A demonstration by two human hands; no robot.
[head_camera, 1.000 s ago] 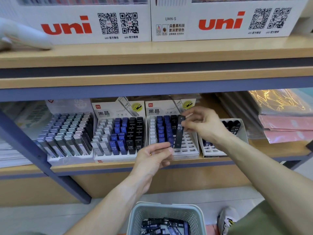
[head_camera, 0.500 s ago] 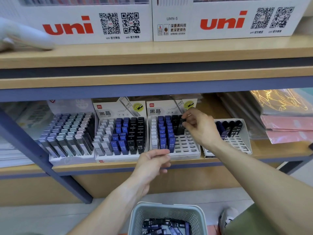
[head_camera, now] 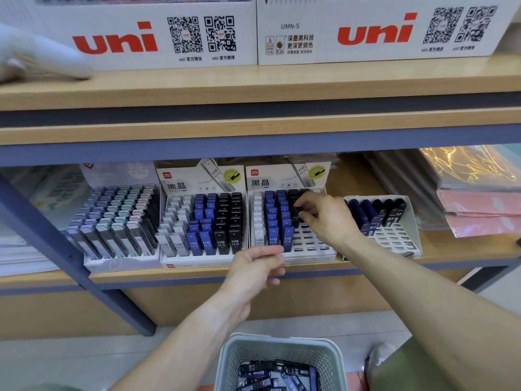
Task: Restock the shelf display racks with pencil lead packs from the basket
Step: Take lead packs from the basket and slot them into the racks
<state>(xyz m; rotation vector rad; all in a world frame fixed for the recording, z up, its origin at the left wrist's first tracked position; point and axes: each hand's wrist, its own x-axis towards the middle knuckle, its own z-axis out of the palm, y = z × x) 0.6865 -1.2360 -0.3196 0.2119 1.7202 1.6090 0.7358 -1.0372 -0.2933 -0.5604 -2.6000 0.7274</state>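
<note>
Right hand (head_camera: 324, 215) reaches into the third display rack (head_camera: 310, 251) on the lower shelf (head_camera: 451, 256), its fingers curled round a black pencil lead pack (head_camera: 296, 214) that stands in the rack's black column, beside rows of blue and white packs. Left hand (head_camera: 255, 266) hovers at the shelf's front edge just below that rack, fingers relaxed and holding nothing.

Four racks sit side by side along the shelf: a pastel-capped one (head_camera: 118, 221) near the left end, a full rack (head_camera: 203, 224) of white, blue and black HB 0.5 packs, the one being filled, and a mostly bare white rack (head_camera: 394, 238) with a few dark packs at its back. Pink and gold wrapped stacks (head_camera: 479, 204) lie at the shelf's right end.

On the wooden shelf above (head_camera: 253, 88) stand white "uni" boxes (head_camera: 141, 38) with QR codes. Below, a grey perforated basket (head_camera: 282, 359) holds loose dark lead packs (head_camera: 270, 376), over a pale floor.
</note>
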